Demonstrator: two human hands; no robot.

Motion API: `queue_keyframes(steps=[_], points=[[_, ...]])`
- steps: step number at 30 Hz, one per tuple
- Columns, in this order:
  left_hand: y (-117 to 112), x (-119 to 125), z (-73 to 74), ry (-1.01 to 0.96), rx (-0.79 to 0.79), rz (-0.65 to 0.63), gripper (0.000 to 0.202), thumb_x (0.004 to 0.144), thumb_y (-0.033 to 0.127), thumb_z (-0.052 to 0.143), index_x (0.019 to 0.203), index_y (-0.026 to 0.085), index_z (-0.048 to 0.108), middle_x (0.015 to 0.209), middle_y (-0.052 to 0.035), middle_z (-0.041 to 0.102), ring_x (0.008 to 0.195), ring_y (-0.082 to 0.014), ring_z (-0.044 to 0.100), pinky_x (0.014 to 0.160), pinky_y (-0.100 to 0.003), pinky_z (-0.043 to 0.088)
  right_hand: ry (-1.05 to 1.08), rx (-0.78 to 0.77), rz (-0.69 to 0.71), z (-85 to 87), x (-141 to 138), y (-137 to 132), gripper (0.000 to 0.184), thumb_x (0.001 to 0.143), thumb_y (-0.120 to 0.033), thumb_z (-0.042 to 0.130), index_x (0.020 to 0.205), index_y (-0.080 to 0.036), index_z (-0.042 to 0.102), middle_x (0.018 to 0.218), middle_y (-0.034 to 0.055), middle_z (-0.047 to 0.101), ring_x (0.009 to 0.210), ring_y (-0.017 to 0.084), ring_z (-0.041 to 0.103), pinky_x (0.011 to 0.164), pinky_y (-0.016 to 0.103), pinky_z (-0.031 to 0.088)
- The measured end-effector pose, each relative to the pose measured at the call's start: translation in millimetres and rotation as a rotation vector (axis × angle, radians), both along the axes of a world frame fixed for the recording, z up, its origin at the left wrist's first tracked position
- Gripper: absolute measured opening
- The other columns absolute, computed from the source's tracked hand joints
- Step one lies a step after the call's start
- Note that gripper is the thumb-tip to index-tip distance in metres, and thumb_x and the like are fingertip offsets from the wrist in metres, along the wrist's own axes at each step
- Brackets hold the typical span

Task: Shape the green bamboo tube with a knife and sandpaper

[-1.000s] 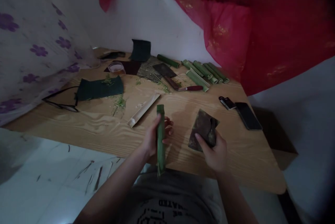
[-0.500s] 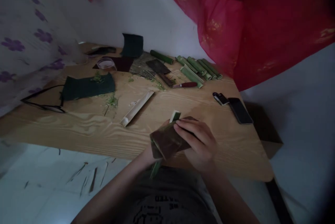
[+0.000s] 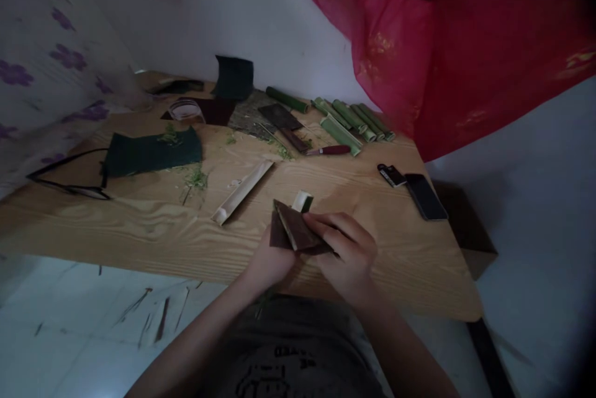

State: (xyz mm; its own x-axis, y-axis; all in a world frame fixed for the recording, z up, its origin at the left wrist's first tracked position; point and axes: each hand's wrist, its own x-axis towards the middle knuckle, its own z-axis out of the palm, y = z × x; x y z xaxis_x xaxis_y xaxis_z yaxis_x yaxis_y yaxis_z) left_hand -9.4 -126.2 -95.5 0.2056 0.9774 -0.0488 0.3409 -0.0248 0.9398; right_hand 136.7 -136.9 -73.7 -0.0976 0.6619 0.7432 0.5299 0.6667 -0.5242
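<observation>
My right hand (image 3: 350,249) is closed on a folded brown sheet that looks like sandpaper (image 3: 298,228), thumb and fingers pinching its right side. Beneath and behind the sheet, my left hand (image 3: 274,259) is closed around a split bamboo piece (image 3: 302,200); its fingers are mostly hidden. Only the far end of that bamboo, pale inside and green outside, sticks out past the sheet. On the table ahead of my hands lies a pale halved bamboo piece (image 3: 243,192), hollow side up.
Several green bamboo pieces (image 3: 347,118) lie at the back, near a red-handled knife (image 3: 331,150). A phone (image 3: 426,196) and a small black object (image 3: 391,175) sit at right. Glasses (image 3: 69,187), a dark green sheet (image 3: 151,153) and shavings (image 3: 194,179) are at left.
The brown sheet has moved up and left along the bamboo and tilted, its folded edge now showing. My right hand has shifted slightly left with it.
</observation>
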Motion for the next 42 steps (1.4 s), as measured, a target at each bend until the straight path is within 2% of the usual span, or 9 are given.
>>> queue_keyframes(steps=[5,9,14,18,23,29,33,37,42], points=[[4.2,-2.0,7.5,0.026,0.05,0.036,0.016,0.07,0.006,0.051,0.079,0.018,0.056,0.074,-0.0003,0.06,0.07,-0.0159,0.055,0.067,-0.028,0.046,0.08,0.003,-0.08,1.7,-7.5,3.4,0.036,0.08,0.002,0.059,0.101,-0.023,0.074,0.093,0.0035,0.075,0.082,0.016,0.07,0.074,0.029,0.057],[5.3,-7.2,10.6,-0.05,-0.012,0.006,0.013,0.075,0.013,0.051,0.086,0.019,0.053,0.073,0.0027,0.053,0.072,-0.015,0.052,0.07,-0.028,0.043,0.274,-0.252,-0.208,3.2,-10.5,13.6,0.005,0.079,-0.016,0.072,0.076,-0.02,0.071,0.068,-0.0013,0.069,0.061,0.014,0.063,0.058,0.026,0.051],[3.9,-8.3,4.1,-0.115,-0.065,-0.005,0.008,0.075,0.017,0.053,0.083,0.019,0.05,0.075,0.0024,0.05,0.075,-0.0153,0.05,0.072,-0.029,0.043,0.492,-0.529,-0.247,2.4,-6.1,15.4,0.018,0.075,-0.035,0.076,0.077,-0.017,0.071,0.07,0.0004,0.072,0.062,0.016,0.063,0.057,0.027,0.051],[1.7,-3.2,0.1,-0.07,-0.017,0.009,0.013,0.075,0.016,0.052,0.085,0.021,0.046,0.073,0.0029,0.051,0.072,-0.0158,0.052,0.071,-0.029,0.042,0.454,-0.522,-0.296,2.5,-10.2,8.9,0.024,0.07,-0.039,0.08,0.073,-0.017,0.069,0.065,-0.0013,0.067,0.06,0.015,0.059,0.057,0.027,0.05],[-3.5,0.4,5.2,0.184,0.055,0.062,0.019,0.078,0.015,0.049,0.09,0.023,0.037,0.068,0.0029,0.051,0.064,-0.0172,0.051,0.059,-0.029,0.032,0.544,-0.504,-0.334,-3.0,-17.7,7.4,0.027,0.068,-0.038,0.083,0.076,-0.017,0.068,0.065,-0.0018,0.066,0.062,0.015,0.059,0.058,0.027,0.051],[-14.2,3.3,10.4,0.33,0.087,0.003,0.024,0.079,0.016,0.051,0.093,0.024,0.032,0.067,0.0029,0.048,0.063,-0.02,0.054,0.057,-0.03,0.029,0.675,-0.434,-0.359,-10.8,-13.8,16.1,0.032,0.068,-0.038,0.083,0.089,-0.017,0.071,0.083,0.0034,0.074,0.074,0.019,0.067,0.069,0.033,0.056],[-19.2,4.6,12.3,0.288,0.058,-0.042,0.026,0.081,0.023,0.055,0.097,0.022,0.034,0.071,0.0021,0.052,0.063,-0.0196,0.055,0.057,-0.029,0.032,0.717,-0.444,-0.338,-13.1,-9.0,20.9,0.03,0.07,-0.037,0.082,0.091,-0.018,0.071,0.084,0.0034,0.075,0.074,0.02,0.067,0.069,0.033,0.056],[-17.7,2.9,17.5,0.112,0.01,-0.086,0.027,0.091,0.043,0.052,0.101,0.02,0.042,0.077,0.0,0.059,0.07,-0.019,0.057,0.062,-0.03,0.039,0.724,-0.44,-0.358,-11.5,-9.6,21.0,0.031,0.068,-0.039,0.083,0.089,-0.018,0.072,0.084,0.0034,0.075,0.075,0.019,0.067,0.071,0.033,0.056],[-11.2,3.4,14.7,-0.009,-0.03,-0.02,0.03,0.095,0.05,0.046,0.094,0.02,0.048,0.078,0.0004,0.06,0.072,-0.0166,0.056,0.066,-0.029,0.041,0.768,-0.418,-0.38,-9.3,-16.6,17.6,0.034,0.067,-0.038,0.084,0.092,-0.017,0.072,0.087,0.0035,0.075,0.077,0.019,0.068,0.072,0.033,0.057]])
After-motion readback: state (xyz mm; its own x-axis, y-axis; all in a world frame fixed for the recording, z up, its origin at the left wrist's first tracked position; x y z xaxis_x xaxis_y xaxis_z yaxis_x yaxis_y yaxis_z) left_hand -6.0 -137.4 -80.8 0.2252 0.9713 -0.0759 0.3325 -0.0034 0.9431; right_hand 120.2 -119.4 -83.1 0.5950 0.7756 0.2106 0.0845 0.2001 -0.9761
